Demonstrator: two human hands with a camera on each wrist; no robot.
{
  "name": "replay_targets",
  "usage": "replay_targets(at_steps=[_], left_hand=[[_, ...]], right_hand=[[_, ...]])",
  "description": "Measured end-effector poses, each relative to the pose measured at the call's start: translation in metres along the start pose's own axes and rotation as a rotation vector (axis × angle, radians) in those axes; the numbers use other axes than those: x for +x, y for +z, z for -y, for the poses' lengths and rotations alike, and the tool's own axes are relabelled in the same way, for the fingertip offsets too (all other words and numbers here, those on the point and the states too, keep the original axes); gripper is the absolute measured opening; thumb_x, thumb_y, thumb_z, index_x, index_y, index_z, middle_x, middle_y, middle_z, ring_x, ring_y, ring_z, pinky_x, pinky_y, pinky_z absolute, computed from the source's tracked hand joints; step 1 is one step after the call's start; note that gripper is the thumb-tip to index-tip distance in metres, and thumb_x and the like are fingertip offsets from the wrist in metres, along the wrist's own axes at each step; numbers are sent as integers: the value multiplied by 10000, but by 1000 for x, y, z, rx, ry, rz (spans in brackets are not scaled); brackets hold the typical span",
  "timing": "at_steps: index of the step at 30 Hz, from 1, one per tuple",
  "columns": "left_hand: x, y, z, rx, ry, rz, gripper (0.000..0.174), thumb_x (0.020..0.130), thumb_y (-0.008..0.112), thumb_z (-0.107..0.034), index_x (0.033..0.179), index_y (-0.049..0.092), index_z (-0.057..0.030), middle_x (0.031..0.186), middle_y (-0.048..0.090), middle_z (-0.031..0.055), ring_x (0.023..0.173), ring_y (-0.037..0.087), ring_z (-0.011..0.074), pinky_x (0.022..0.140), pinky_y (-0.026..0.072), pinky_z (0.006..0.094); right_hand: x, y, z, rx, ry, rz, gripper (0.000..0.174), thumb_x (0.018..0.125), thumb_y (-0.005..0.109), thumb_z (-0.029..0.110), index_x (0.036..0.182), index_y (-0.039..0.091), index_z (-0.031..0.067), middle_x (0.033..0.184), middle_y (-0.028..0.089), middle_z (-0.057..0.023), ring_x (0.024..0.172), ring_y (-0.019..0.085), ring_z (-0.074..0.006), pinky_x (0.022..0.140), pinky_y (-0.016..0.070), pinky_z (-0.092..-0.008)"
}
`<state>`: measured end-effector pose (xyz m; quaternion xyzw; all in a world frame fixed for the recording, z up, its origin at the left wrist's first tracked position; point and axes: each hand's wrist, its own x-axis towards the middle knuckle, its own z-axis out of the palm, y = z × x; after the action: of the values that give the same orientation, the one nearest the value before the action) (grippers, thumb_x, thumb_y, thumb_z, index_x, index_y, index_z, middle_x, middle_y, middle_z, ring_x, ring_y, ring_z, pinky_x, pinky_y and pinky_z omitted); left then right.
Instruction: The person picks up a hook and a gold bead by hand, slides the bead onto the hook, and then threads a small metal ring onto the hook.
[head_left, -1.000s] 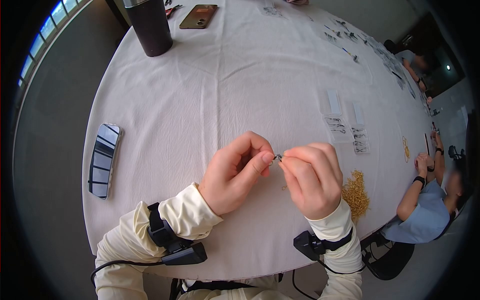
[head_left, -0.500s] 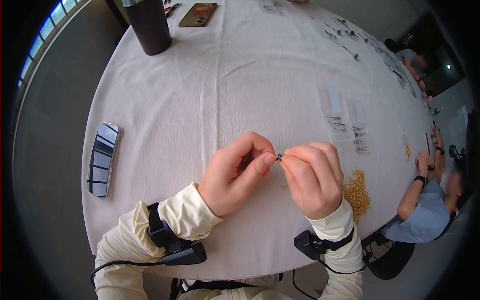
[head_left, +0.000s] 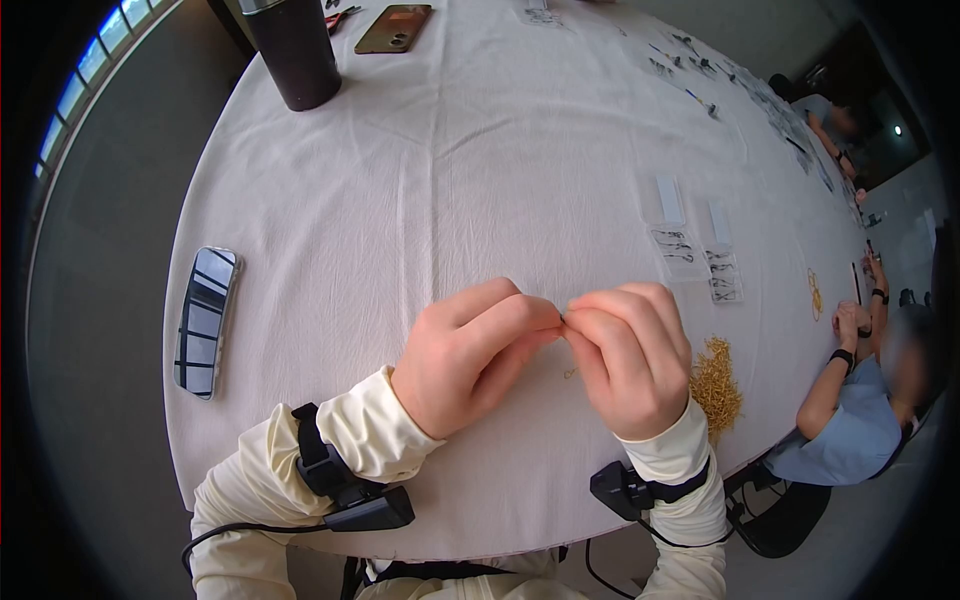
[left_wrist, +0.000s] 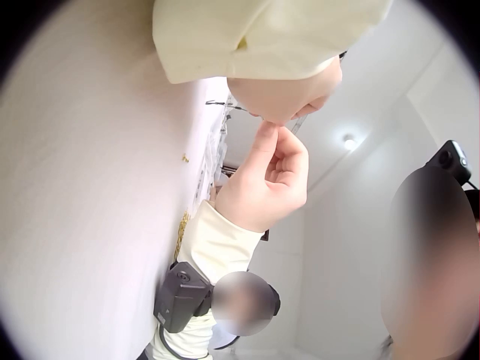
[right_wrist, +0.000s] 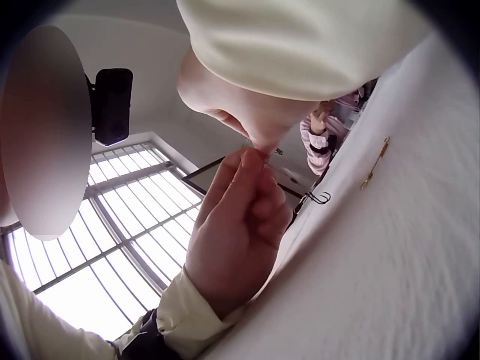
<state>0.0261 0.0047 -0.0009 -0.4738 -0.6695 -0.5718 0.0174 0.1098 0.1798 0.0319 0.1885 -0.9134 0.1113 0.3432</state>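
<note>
My left hand [head_left: 470, 345] and right hand [head_left: 635, 350] meet at the fingertips above the white tablecloth. A dark fishing hook [right_wrist: 319, 197] sticks out below the left hand in the right wrist view, on the table side. Thumb and forefinger of the left hand pinch at its upper end, fingertips hiding most of it from the head view. In the left wrist view the right hand [left_wrist: 266, 184] pinches a tiny piece against the left fingertips; I cannot tell its kind. One thin gold clip [right_wrist: 375, 161] lies on the cloth beneath the hands.
A heap of gold clips [head_left: 715, 385] lies right of the right hand. Beyond are clear cases [head_left: 722, 278] of dark hooks. A phone [head_left: 208, 322] lies at left; a dark tumbler [head_left: 300, 60] and another phone [head_left: 394, 29] stand farther back. Another person [head_left: 850, 410] sits at right.
My left hand has turned over so its back faces up, and its fingers now cover the small dark piece seen between the fingertips before. The right hand has barely moved.
</note>
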Motion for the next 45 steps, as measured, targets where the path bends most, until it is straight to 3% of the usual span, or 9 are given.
replay_targets(at_steps=[4,10,18,24,29,33,36,38,45], left_hand=[[0,0,-1,118,79,-14,166,848,691,57,992,658,-19,779,626,87,607,601,193,523,460,293],[2,0,-2,148,97,-49,190,829,709,65,991,658,-21,764,621,81,590,597,185,498,455,290],[2,2,-2,196,88,-121,191,812,735,62,961,649,-21,764,639,68,566,588,152,483,448,263],[3,2,-4,234,35,-160,183,820,742,50,948,639,-30,746,639,51,561,582,135,491,453,253],[1,1,-7,84,-153,-133,141,847,705,46,937,616,-18,759,649,50,594,596,112,548,475,242],[-1,1,-2,-34,-220,-111,117,879,680,12,964,604,-13,755,634,64,573,599,110,527,476,247],[-2,2,-1,-191,-343,-104,74,905,654,-10,957,601,-11,747,627,18,596,573,64,529,453,215],[-1,1,-1,-431,-574,-115,53,934,627,-32,970,598,-6,763,608,-28,658,559,32,583,446,192],[2,-4,-7,-764,-678,-25,81,953,607,-48,1015,587,2,848,597,-30,764,555,27,683,458,187]], right_hand=[[-1,0,0,63,43,-18,284,665,800,-57,901,649,-11,900,650,-90,780,618,-247,671,495,-344],[-2,4,2,240,197,-49,232,706,788,-72,897,671,-11,926,679,-95,784,634,-262,672,518,-350],[-3,-2,17,643,567,52,195,867,646,-56,1057,686,-40,1076,686,-140,905,681,-246,772,547,-309],[-7,-2,18,710,569,63,244,898,628,11,1129,676,-52,1131,664,-171,1012,654,-254,867,527,-339],[-10,-2,17,692,598,68,251,892,640,34,1125,689,-45,1117,619,-156,1003,619,-248,862,500,-327],[-12,1,14,671,542,63,255,887,647,38,1127,705,-27,1078,569,-127,949,589,-216,817,483,-311],[-12,2,15,638,531,59,221,887,648,38,1093,713,-9,1061,570,-119,902,580,-200,801,480,-307],[-11,1,15,616,541,45,198,885,658,43,1069,714,-2,1046,573,-113,879,576,-194,793,476,-304],[-8,5,9,630,660,17,125,881,699,96,997,720,54,966,601,-53,817,553,-156,721,439,-285]])
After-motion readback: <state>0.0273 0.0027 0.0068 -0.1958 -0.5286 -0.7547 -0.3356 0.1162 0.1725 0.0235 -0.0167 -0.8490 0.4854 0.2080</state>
